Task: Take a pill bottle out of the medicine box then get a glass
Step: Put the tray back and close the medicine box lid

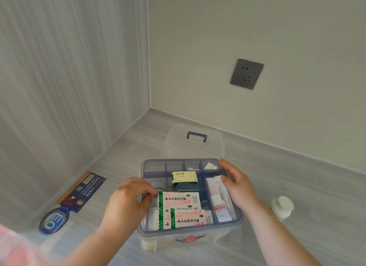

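Note:
An open clear medicine box (190, 235) with a blue-grey rim stands on the grey countertop. Its divided tray (156, 174) holds plaster packets, a green-and-cream carton and paper sachets. My left hand (126, 204) grips the tray's left edge. My right hand (237, 184) holds the tray's right edge near the far corner. A white pill bottle (282, 207) with a white cap stands on the counter to the right of the box, partly hidden by my right forearm. No glass is in view.
The box's clear lid (195, 141) with a blue handle lies just behind the box. A blue product card (81, 192) and a round blue sticker (52, 220) lie on the counter's left. Walls meet in a corner behind; a grey wall socket (246, 73) sits on the right wall.

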### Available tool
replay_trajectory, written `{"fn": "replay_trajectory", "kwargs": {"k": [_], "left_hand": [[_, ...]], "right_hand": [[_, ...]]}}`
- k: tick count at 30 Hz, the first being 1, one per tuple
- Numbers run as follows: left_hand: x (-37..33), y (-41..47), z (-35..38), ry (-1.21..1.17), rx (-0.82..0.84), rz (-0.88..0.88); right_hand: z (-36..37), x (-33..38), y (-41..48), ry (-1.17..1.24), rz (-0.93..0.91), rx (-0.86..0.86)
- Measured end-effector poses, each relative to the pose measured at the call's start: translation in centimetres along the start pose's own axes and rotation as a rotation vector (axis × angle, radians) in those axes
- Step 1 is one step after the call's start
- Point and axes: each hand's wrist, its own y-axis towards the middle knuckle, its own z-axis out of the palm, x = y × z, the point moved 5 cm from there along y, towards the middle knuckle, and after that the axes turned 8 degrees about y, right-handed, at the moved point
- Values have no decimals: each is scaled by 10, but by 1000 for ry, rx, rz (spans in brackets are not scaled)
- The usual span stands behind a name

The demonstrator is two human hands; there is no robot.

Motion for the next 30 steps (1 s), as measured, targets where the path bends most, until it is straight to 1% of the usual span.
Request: {"fn": "replay_trajectory", "kwargs": {"k": [4, 6, 11, 13, 16, 17, 19, 21, 23, 27, 30], "left_hand": [[-1, 0, 2, 92, -9, 43], [1, 1, 3, 96, -10, 20], [6, -1, 3, -145, -73, -69], [19, -4, 8, -296, -39, -255], [40, -13, 25, -604, 135, -620], [42, -18, 31, -688, 209, -705], [43, -26, 40, -812, 334, -813], [45, -28, 42, -853, 333, -855], [48, -27, 41, -840, 287, -876], [49, -24, 40, -799, 263, -843], [51, -22, 38, -765, 227, -832]], "right_hand": [[0, -2, -1, -13, 6, -12], [-1, -2, -1, -12, 11, -27], [-2, -5, -1, -3, 41, -67], [-4, -9, -2, 3, 98, -102], [-5, -21, -5, 40, 268, -81], [-4, -27, -8, 72, 353, -53], [-3, -39, -11, 146, 486, 7], [-3, -42, -13, 194, 527, 33], [-3, -41, -13, 197, 511, 19], [-3, -38, -14, 208, 489, -3], [-3, -38, -14, 215, 478, -52]]}}
